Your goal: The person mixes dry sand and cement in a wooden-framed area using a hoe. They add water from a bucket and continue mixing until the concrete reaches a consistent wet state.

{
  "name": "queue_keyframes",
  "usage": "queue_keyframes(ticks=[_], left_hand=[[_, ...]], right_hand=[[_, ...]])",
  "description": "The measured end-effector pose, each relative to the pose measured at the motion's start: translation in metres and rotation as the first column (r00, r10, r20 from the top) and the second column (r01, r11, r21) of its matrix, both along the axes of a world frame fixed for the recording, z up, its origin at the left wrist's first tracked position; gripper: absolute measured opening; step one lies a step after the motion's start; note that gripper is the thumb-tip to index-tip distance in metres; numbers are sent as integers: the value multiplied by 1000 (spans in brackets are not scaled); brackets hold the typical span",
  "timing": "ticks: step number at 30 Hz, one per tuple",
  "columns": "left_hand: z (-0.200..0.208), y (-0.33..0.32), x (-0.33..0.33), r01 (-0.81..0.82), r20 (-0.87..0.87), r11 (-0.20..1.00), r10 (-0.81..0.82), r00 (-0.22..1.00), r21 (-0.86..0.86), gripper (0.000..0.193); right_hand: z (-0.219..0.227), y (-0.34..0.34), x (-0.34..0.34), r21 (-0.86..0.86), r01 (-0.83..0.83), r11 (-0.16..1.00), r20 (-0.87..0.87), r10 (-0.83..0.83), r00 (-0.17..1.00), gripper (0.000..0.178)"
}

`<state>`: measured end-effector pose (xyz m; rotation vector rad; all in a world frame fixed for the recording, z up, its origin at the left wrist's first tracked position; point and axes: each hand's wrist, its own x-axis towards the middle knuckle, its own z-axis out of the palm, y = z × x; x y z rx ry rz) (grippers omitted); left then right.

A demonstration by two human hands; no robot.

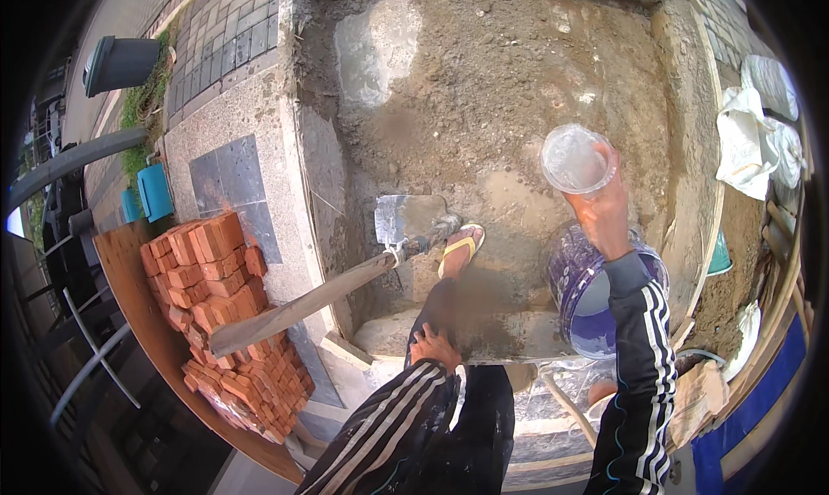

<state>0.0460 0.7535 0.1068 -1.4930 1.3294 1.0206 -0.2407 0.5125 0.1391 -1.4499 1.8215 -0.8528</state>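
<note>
My right hand point(602, 208) holds a clear plastic cup point(576, 159) up over the dug-out soil pit point(518, 80). Right below my right forearm stands a purple bucket point(580, 298) on the pit's near edge. My left hand point(433, 346) rests on my left knee, fingers spread and holding nothing. A hoe lies in front of me, its metal blade point(406, 218) flat on the soil and its long wooden handle point(302, 305) running down to the left. My foot in a yellow sandal point(460, 249) stands on the soil beside the blade.
A pile of red bricks point(220, 314) sits on a wooden board point(129, 288) at the left. Grey paving point(224, 28) borders the pit's left side. White sacks point(760, 123) lie at the right rim. A dark bin point(119, 61) stands far left.
</note>
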Motion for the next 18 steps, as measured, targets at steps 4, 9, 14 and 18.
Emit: queue_keyframes(ticks=[4, 9, 14, 18], left_hand=[[7, -13, 1, -93, 9, 994, 92, 996, 49, 61], [4, -15, 6, -156, -26, 986, 158, 987, 49, 59], [-1, -10, 13, -147, -26, 986, 150, 988, 83, 66], [0, -13, 15, -139, -18, 984, 142, 990, 115, 70]], right_hand=[[-18, -119, 74, 515, -141, 845, -352, 359, 864, 70], [-25, -214, 148, 628, -80, 774, -553, 516, 655, 66], [-12, -250, 177, 597, -102, 796, -639, 549, 539, 65], [-2, -238, 163, 499, -83, 863, -705, 460, 540, 66]])
